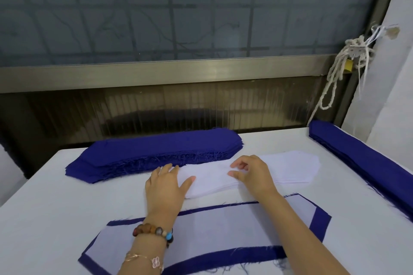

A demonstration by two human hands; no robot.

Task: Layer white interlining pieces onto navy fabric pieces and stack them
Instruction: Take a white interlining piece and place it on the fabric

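**At the white stack, both hands down, top sheet in play**

Nearest the front edge of the table [44, 219] lies the layered piece [212, 230]: navy cloth with a white lining on top, a navy border showing all round, its long axis running left to right. Both forearms cross over it, the left wrist wearing a bead bracelet [154, 231].

Just beyond it sits the white stack [290, 169], lying the same way, its far-right end rounded. The hands are apart on it. The left hand [164, 187] lies flat, fingers straight, pressing the left end down. The right hand [252, 176] is at the middle, fingers curled, thumb on the top sheet; whether it has a sheet pinched, I cannot tell.

So the white pieces are right under the hands, and a lifted sheet only needs to come straight back toward the front edge, kept parallel, looks like.

Farther on, touching the white stack's far side, is the navy stack [161, 147], frayed edges showing; the left hand is the nearer one to it. Along the right edge runs a second navy pile [357, 158], well away from both hands. Behind that, a rope [335, 78] hangs by the window frame.
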